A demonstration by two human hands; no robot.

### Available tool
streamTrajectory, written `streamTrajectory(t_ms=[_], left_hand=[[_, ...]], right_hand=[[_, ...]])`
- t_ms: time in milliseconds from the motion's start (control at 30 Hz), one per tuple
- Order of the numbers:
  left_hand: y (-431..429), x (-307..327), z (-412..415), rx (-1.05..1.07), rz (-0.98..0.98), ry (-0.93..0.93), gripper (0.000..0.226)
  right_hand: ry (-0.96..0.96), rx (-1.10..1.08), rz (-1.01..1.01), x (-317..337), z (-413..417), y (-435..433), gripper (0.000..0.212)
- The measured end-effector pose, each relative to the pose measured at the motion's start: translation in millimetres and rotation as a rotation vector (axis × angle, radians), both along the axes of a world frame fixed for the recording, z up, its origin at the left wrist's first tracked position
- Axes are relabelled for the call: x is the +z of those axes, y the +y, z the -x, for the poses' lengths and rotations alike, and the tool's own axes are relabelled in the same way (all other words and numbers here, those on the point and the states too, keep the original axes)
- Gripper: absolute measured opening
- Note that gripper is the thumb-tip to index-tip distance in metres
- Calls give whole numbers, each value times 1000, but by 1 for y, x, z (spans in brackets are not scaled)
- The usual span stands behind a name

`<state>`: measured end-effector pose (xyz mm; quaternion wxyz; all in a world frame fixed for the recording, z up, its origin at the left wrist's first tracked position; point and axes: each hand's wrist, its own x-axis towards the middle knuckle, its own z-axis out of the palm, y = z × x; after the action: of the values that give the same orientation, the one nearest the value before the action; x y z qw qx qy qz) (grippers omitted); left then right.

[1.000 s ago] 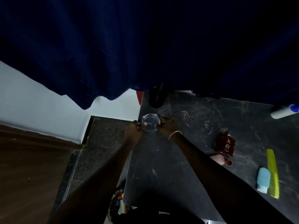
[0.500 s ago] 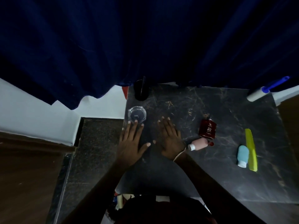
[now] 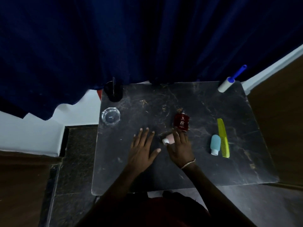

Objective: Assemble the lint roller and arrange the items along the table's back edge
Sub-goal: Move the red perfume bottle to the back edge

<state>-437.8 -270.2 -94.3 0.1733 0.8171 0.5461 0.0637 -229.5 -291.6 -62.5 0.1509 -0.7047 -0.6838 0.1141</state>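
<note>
The lint roller (image 3: pixel 227 83), white roll on a blue handle, lies at the back right corner of the dark marble table (image 3: pixel 147 176). A clear glass ashtray (image 3: pixel 110 116) sits near the left edge, a black cup (image 3: pixel 114 92) behind it at the back left corner. My left hand (image 3: pixel 142 149) rests flat on the table, fingers spread. My right hand (image 3: pixel 179 146) lies over a small pink bottle (image 3: pixel 168 139) with a white cap; whether it grips the bottle is unclear. A dark red bottle (image 3: pixel 181 122) lies just beyond its fingertips.
A light blue bottle (image 3: pixel 215 144) and a yellow-green comb (image 3: pixel 223 137) lie side by side on the right. A dark blue curtain (image 3: pixel 147 38) hangs along the table's back edge. Tiled floor (image 3: pixel 75 161) lies to the left.
Both hands let go of the glass ashtray and drew back toward me. My right hand then shifted right onto the pink bottle. The view swung to take in the whole table.
</note>
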Motion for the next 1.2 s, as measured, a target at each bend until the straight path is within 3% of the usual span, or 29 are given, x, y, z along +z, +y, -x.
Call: streamTrajectory(t_ms=[200,367,800,867,933,1000,1067,1133,1200], left_hand=[[2,10,-63,10,20,-3,75],[5,15,-98,50,39,12,76],[24,20,-138,109,73,103,79],[29,22,-143,123,69,82,77],[37,25,-150,136,66,62,74],[45,27,-161,153,86,33,71],[54,29,-172,183,138,-26,69],[65,28,-186,214,184,-72,71],[75,29,-196,269,214,-73,76]], right_hand=[[44,-48,171,-3,-64,6,52],[-131,128,333,-15,-87,20,46],[108,97,325,-18,-114,36,40],[236,3,328,-18,-122,35,31],[485,-176,292,-16,-131,36,7],[885,-418,300,-11,-141,37,21],[1318,-586,355,-7,-152,38,20],[1587,-667,382,-3,-163,42,20],[1734,-700,407,5,-168,44,14]])
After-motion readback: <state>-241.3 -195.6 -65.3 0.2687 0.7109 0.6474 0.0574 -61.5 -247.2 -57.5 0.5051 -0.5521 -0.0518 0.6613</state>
